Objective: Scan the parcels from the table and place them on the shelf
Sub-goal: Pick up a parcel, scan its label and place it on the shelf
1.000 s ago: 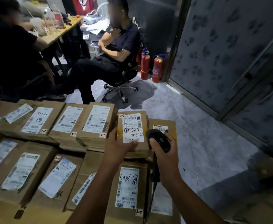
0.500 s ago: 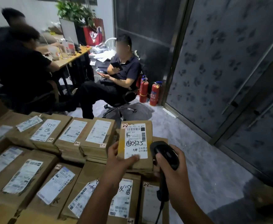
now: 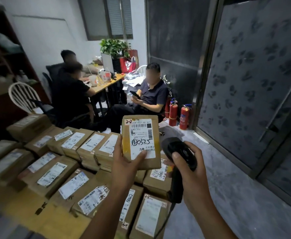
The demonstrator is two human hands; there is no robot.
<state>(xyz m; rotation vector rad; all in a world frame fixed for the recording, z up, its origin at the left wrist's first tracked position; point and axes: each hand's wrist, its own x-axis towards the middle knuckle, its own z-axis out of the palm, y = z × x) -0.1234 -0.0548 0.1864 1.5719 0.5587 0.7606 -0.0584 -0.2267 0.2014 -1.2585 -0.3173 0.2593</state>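
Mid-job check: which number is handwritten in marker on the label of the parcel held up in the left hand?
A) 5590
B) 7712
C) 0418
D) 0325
D: the white label on the parcel that the left hand holds up reads 0325 in black marker, beside the barcode scanner gripped in the right hand.

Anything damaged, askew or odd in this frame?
Nothing stands out. The left hand holds the parcel upright, label intact and readable; the right hand grips the scanner. Stacked parcels lean on one another but none looks torn.
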